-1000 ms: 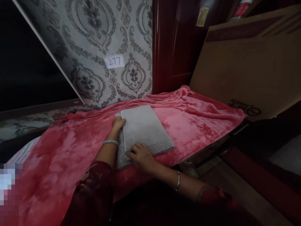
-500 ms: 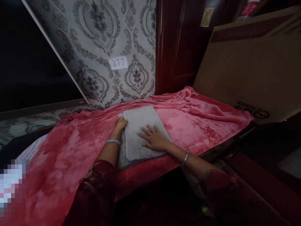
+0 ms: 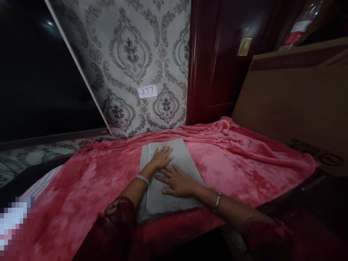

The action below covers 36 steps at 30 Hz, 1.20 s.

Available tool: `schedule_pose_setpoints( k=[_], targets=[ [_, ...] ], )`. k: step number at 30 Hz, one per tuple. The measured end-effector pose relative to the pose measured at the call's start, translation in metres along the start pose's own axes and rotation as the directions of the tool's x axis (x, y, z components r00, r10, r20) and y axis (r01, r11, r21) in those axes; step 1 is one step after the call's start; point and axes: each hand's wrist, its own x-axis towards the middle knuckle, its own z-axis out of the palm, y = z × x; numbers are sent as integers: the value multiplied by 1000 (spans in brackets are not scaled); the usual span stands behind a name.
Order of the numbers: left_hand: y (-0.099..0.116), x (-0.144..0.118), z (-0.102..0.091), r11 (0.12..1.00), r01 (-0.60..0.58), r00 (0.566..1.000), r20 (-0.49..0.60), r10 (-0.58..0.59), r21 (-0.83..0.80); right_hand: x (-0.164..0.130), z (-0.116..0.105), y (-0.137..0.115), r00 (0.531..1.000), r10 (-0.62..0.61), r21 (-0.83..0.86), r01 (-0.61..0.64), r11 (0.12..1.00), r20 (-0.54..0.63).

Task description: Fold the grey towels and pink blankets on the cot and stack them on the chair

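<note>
Directly beneath both palms lies the grey folded towel [image 3: 174, 174], long axis running away from the person. Left hand [image 3: 162, 157] rests flat and unclenched farther out; right hand [image 3: 176, 180] flat, nearer, grasping nothing.

Dim indoor frame, wide-angle warp.
Light falls centrally on the pink blanket [image 3: 231, 159] and wallpaper [image 3: 130, 54]; corners sink to black, glare on the door [image 3: 217, 54], straight edges bow, pixelated patch lower left.
</note>
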Motion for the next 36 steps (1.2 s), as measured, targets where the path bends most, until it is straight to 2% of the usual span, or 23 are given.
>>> schedule_pose_setpoints(
  k=[4, 7, 10, 13, 21, 25, 28, 30, 32, 34, 36],
  targets=[
    [-8, 2, 15, 1000, 31, 998, 48, -31, 2, -3, 4, -1, 1000, 9, 49, -9, 999, 5],
    [-12, 2, 18, 999, 54, 998, 8, -54, 5, -4, 3, 1, 1000, 16, 67, -17, 998, 10],
    [-12, 3, 19, 976, 216, 972, -98, -212, 28, -3, 4, 2, 1000, 15, 63, -16, 998, 14],
    [-13, 4, 20, 947, 320, 941, -124, -315, 21, -3, 6, 1, 1000, 12, 43, -13, 999, 19],
    [-16, 2, 11, 955, 295, 955, -35, -295, 14, -8, 2, -10, 995, 70, 29, -72, 997, 76],
    [-14, -1, 8, 964, 264, 963, -58, -262, 22, -29, 3, -31, 996, 43, 61, -48, 997, 82],
    [-10, -4, 4, 970, 242, 966, -97, -239, 27, -49, 1, -44, 997, -22, 100, 14, 995, 76],
    [-5, -11, 0, 972, 234, 967, -111, -230, 29, -57, -4, -43, 993, -87, 174, 71, 982, 84],
    [3, -26, -3, 976, 217, 972, -103, -213, 33, -57, -13, -32, 995, -85, 251, 68, 966, 57],
    [13, -53, 0, 983, 178, 981, -81, -175, 44, -50, -22, -16, 999, 18, 262, -10, 965, -27],
    [26, -88, 11, 991, 121, 992, -53, -118, 53, -37, -27, 2, 982, 146, 200, -119, 973, -123]
  ],
)
